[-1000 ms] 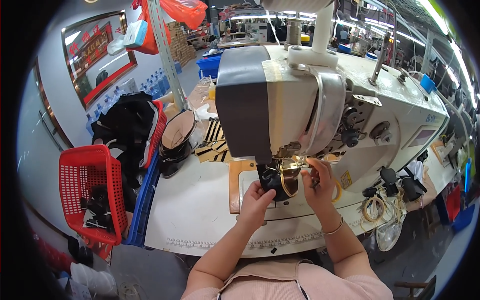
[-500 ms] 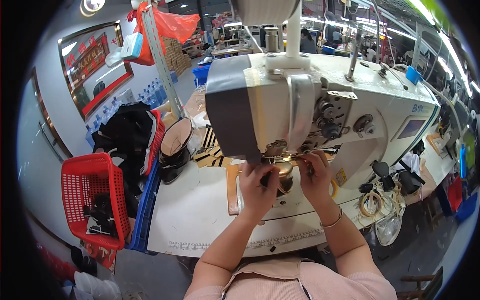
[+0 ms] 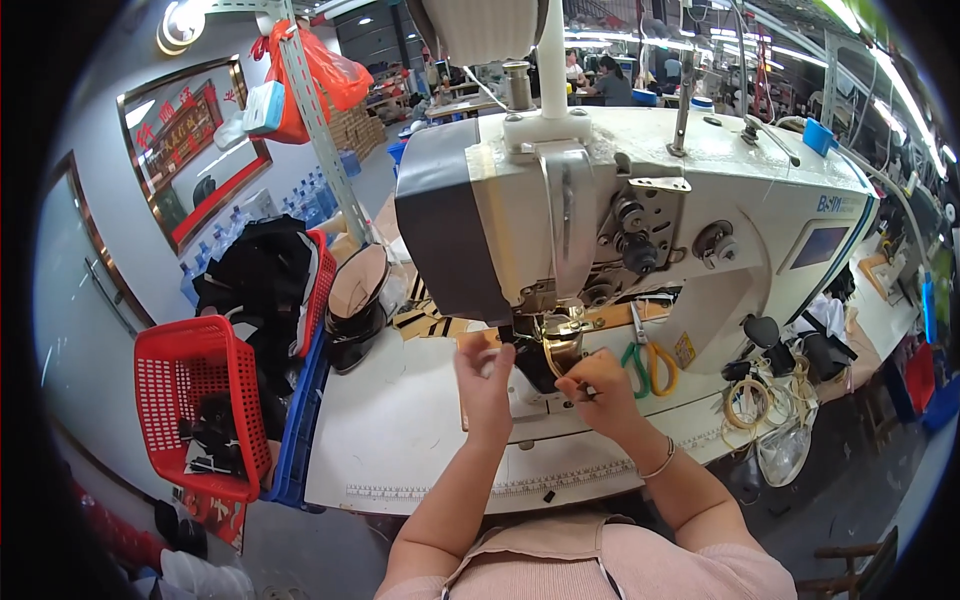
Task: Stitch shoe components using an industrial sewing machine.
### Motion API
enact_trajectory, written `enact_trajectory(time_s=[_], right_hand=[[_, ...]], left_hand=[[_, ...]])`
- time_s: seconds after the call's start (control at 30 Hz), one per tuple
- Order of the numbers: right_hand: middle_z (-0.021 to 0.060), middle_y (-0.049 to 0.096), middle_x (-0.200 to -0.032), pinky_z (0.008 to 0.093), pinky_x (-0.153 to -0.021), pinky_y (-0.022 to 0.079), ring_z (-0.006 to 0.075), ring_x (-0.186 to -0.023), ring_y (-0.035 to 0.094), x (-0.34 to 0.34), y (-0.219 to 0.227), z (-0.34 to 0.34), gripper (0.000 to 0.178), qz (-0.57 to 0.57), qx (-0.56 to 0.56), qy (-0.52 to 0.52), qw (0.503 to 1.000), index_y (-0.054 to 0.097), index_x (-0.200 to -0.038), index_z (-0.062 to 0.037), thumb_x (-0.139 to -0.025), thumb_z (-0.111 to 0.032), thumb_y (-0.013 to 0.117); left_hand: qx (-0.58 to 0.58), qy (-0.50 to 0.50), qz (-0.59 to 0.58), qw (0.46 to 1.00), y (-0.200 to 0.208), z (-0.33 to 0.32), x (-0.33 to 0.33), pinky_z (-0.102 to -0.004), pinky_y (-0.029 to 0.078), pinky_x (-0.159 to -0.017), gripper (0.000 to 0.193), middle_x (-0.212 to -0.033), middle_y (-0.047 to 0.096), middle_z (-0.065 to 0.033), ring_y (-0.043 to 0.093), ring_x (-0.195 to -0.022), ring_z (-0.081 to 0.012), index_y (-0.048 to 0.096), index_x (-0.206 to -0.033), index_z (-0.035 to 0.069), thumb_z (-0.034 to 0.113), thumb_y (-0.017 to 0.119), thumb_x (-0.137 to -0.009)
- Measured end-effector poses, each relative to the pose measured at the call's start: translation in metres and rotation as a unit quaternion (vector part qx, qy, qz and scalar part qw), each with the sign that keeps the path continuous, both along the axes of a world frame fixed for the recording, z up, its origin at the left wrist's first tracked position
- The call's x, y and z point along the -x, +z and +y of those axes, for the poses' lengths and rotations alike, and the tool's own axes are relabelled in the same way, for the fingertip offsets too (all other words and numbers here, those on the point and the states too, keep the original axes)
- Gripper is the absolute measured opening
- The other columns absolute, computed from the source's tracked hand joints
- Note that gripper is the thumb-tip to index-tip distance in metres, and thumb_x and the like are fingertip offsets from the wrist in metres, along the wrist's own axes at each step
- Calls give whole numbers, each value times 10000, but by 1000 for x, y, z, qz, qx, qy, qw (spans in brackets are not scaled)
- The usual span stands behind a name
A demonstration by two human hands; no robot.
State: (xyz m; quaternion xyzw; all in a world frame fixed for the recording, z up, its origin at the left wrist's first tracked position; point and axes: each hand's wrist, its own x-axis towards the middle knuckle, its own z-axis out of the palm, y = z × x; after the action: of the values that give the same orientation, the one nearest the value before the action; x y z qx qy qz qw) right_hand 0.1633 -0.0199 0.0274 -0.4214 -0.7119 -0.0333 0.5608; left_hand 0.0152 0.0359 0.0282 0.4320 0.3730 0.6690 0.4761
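A large white sewing machine [image 3: 740, 180] with a dark grey end cover stands before me. Under its lit needle area is a shiny gold-coloured metal part [image 3: 563, 345], and a small black piece [image 3: 536, 368] lies just left of it. My left hand [image 3: 485, 390] is beside that black piece, thumb and fingers apart though slightly blurred, with nothing seen in it. Closed in a pinch, my right hand [image 3: 606, 392] is right of the metal part, with a small dark thing at its fingertips that I cannot make out. Scissors [image 3: 645, 360] with green and yellow handles lie behind my right hand.
Left of the white table [image 3: 380, 430] stand a red basket [image 3: 250, 400] with black scraps and a blue crate [image 3: 300, 425]. A shoe-like black and beige piece [image 3: 357, 290] sits at the table's left. Tape rolls [image 3: 748, 402] hang at right. A ruler strip [image 3: 420, 491] runs along the front.
Both hands have come away from the needle area toward me, the right one lower and the left one outward. The scissors and the black piece now show. The whole view has shifted slightly.
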Motion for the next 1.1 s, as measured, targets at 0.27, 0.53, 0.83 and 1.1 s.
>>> enact_trajectory(time_s=[0.27, 0.53, 0.83, 1.1], right_hand=[[37, 536, -592, 299, -573, 375, 192, -622, 461, 13, -1, -22, 98, 106, 152, 37, 982, 588, -707, -45, -727, -53, 684], [52, 556, -674, 290, -591, 403, 195, -685, 492, 10, 5, -11, 106, 52, 125, 30, 990, 595, -724, -33, -752, -91, 679], [28, 567, -652, 220, -488, 369, 67, -546, 472, 16, 8, -3, 115, 150, 230, 30, 961, 620, -762, -15, -803, -118, 651], [35, 573, -646, 230, -495, 377, 83, -556, 483, 14, 12, -1, 110, 144, 231, 33, 962, 630, -786, -12, -794, -119, 656]], left_hand=[[76, -299, -57, 950, -7, -12, 14, -250, 465, -784, 299, -954, 609, -71, 581, -878, -126, 527, -1025, -10, 15, 657, -757], [74, -280, -49, 956, 0, -4, 12, -244, 467, -770, 302, -937, 610, -66, 582, -843, -116, 530, -1003, -14, 26, 678, -742], [62, -319, -51, 944, 10, 7, 17, -245, 453, -772, 373, -950, 591, -55, 566, -851, -109, 497, -1065, -8, 19, 668, -734], [79, -327, -13, 942, 12, 18, 21, -257, 468, -759, 435, -935, 584, -59, 570, -844, -118, 464, -1094, -16, 21, 675, -716]])
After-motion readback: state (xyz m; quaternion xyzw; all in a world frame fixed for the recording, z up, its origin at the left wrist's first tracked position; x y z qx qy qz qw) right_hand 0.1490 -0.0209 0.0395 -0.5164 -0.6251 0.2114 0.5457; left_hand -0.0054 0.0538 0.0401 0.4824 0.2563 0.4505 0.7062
